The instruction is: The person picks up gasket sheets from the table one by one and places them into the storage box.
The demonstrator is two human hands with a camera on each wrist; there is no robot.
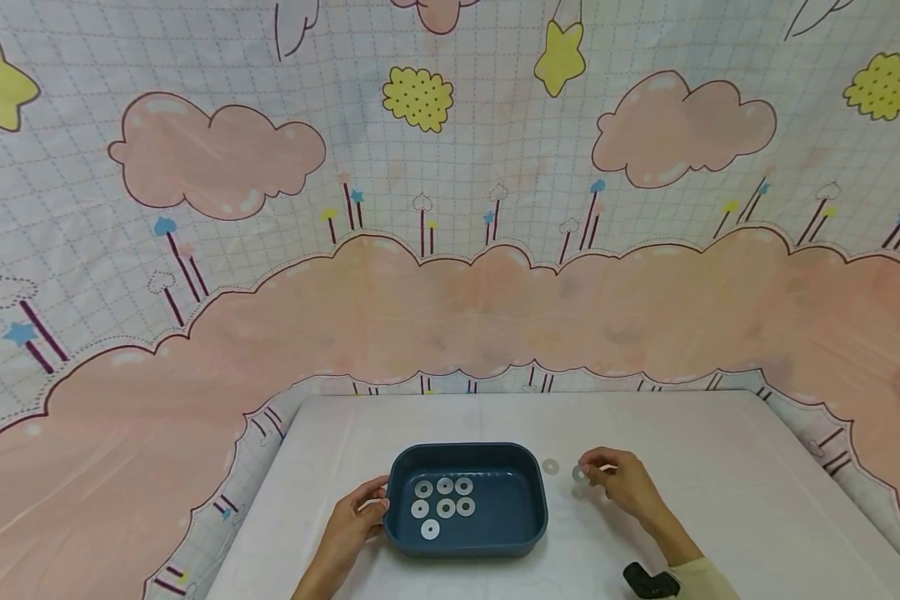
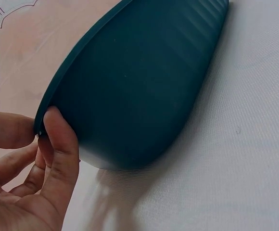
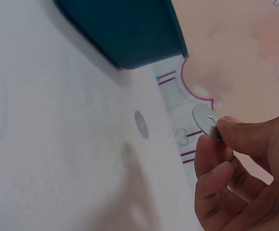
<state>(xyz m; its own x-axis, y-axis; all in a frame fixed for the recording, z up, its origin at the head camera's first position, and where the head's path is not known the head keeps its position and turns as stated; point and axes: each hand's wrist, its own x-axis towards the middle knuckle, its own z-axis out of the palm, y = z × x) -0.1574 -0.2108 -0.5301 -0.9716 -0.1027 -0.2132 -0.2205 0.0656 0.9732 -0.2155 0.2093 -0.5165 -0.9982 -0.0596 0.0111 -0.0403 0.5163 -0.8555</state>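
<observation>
A dark teal tray [image 1: 506, 508] stands on the white table, with several flat metal washers [image 1: 446, 508] lying apart from one another in its left half. At its left end my left hand [image 1: 354, 521] pinches the rim between thumb and fingers; the left wrist view shows the tray's outer wall [image 2: 130, 91] beside those fingers. My right hand [image 1: 624, 482], right of the tray, holds a washer [image 3: 206, 121] by its edge between thumb and index finger, raised above the table. Another washer [image 1: 551, 467] lies flat on the table between the tray and that hand.
The white table [image 1: 735, 492] reaches back to a printed cloth [image 1: 495, 317] with clouds and stars. A black device [image 1: 650, 581] sits on the right wrist by the pale sleeve [image 1: 703, 578].
</observation>
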